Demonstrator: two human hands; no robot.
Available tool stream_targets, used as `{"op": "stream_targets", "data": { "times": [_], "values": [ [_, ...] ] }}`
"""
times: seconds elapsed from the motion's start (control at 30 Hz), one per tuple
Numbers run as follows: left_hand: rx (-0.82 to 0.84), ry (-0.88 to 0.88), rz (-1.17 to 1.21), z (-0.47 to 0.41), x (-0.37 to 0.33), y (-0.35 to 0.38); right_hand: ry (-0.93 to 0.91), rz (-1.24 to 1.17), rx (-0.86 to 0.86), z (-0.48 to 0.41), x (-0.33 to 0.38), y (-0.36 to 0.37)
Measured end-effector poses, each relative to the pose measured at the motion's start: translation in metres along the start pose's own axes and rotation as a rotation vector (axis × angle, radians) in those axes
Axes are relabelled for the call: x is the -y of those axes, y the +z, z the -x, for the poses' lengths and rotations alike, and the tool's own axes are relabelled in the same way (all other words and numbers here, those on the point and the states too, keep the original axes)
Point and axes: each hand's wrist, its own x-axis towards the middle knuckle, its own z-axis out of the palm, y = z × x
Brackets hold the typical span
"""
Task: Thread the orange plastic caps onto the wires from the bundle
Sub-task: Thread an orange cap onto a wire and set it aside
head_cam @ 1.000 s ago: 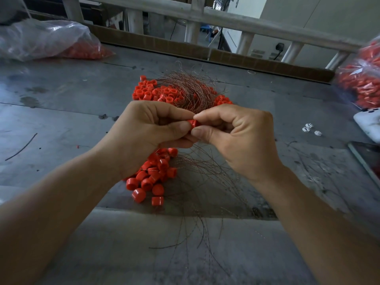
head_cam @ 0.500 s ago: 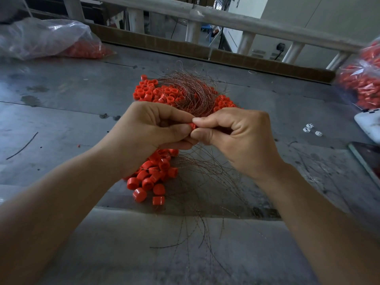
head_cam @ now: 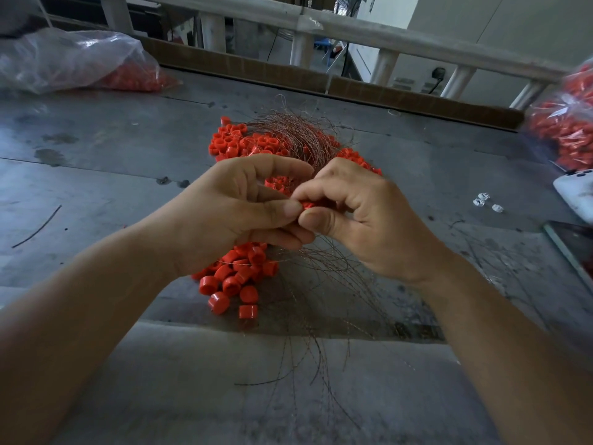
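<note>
My left hand (head_cam: 231, 213) and my right hand (head_cam: 362, 220) meet fingertip to fingertip above the table, and between thumbs and forefingers they pinch one small orange cap (head_cam: 308, 205). A bundle of thin coppery wires (head_cam: 298, 136) fans out behind the hands and trails forward beneath them over the table. A pile of loose orange caps (head_cam: 237, 277) lies under my left hand. More orange caps (head_cam: 244, 141) lie behind it, among the wires. Whether a wire passes through the pinched cap is hidden by my fingers.
The grey metal table (head_cam: 96, 175) carries a clear bag of orange caps (head_cam: 80, 62) at the back left and another bag (head_cam: 568, 123) at the right edge. A white device (head_cam: 574, 194), a dark flat object (head_cam: 574, 245) and small white bits (head_cam: 484, 200) lie at the right. A railing (head_cam: 353, 30) runs behind.
The fingers of my left hand have spread apart slightly, showing caps behind them, and my right hand has turned a little while both keep pinching the cap.
</note>
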Motion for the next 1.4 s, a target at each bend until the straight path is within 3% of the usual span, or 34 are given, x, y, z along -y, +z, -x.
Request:
{"op": "stream_targets", "data": {
  "times": [0.13,0.33,0.97,1.17,1.4],
  "values": [
    [-0.002,0.036,0.026,0.0,-0.001,0.003,-0.008,0.046,-0.048,0.0,0.001,0.002],
    [-0.028,0.123,-0.179,0.001,0.003,0.01,0.036,0.086,-0.026,0.002,0.002,0.008],
    [-0.032,0.069,-0.092,0.0,0.0,0.005,0.026,-0.065,-0.138,0.005,0.005,0.01],
    [-0.032,0.117,-0.079,0.0,-0.004,-0.003,0.12,-0.202,-0.019,0.005,0.003,0.004],
    [-0.107,0.15,-0.048,0.001,-0.008,-0.01,0.123,-0.068,-0.1,0.004,0.0,-0.005]
  ]
}}
